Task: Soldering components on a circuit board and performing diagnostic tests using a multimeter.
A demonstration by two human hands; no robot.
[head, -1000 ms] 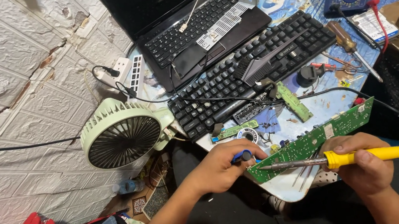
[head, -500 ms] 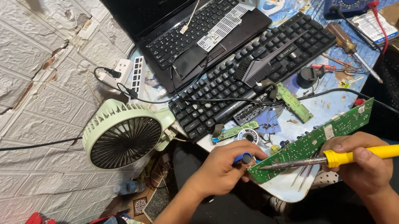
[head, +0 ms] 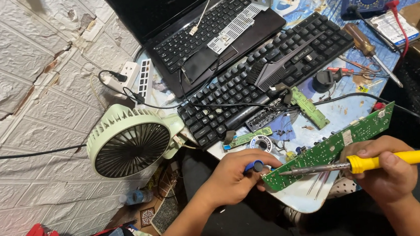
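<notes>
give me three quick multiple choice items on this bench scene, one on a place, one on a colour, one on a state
1. Where does the small fan stand?
A. left of the black keyboard
B. on the laptop
C. right of the multimeter

2. What colour is the handle of the soldering iron?
A. red
B. yellow
C. black

3. How is the green circuit board placed?
A. lying under the keyboard
B. standing inside a box
C. propped at the table edge between both hands, iron tip on it

Answers:
1 A, the pale green fan sits by the keyboard's left end.
2 B, the right hand wraps a yellow handle.
3 C, the left hand is at the board's near end, holding a small blue tool.
</notes>
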